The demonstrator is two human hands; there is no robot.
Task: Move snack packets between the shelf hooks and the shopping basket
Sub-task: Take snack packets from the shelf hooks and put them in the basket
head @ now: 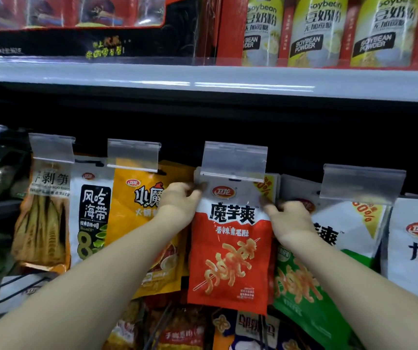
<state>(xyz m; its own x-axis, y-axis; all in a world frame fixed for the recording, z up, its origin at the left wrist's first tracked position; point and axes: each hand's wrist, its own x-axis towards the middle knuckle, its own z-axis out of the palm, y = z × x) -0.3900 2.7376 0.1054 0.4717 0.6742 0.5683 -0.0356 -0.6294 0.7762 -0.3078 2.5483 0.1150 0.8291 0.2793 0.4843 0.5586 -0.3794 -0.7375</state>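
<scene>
The shelf runs above the red-and-white snack packet, which hangs under a clear price tag holder. The left hand pinches the packet's upper left edge; the right hand pinches its upper right edge.
</scene>
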